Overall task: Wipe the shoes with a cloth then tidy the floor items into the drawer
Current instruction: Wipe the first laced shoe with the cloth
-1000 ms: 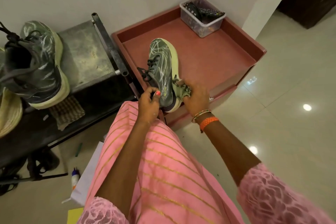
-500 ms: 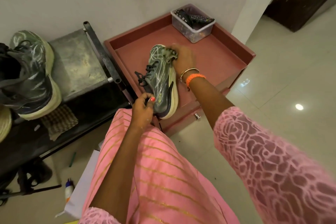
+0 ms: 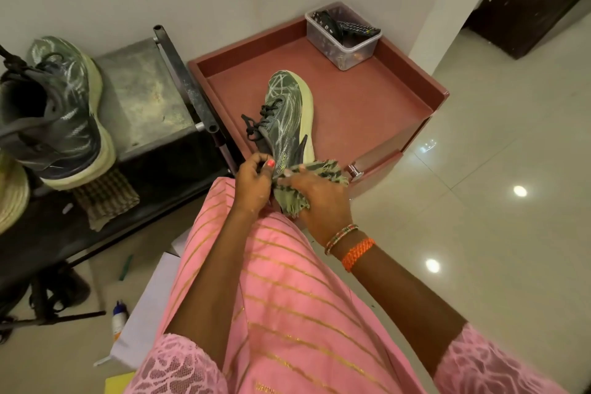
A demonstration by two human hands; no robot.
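Head cam, going left to right: second shoe (image 3: 60, 112) sits up on the metal rack (image 3: 140, 96), with a checked rag (image 3: 107, 198) tucked just below it. Down on the floor there's a small bottle (image 3: 119, 318), looks like glue maybe, hard to tell. Left hand (image 3: 252, 182) pinches the heel of the green shoe (image 3: 284, 115), which lies on its side on the red cabinet top (image 3: 367, 105). Right hand (image 3: 319, 198) has the cloth (image 3: 307, 182) bunched up in its fingers against the heel. Clear tub (image 3: 343, 35) sits in the back corner
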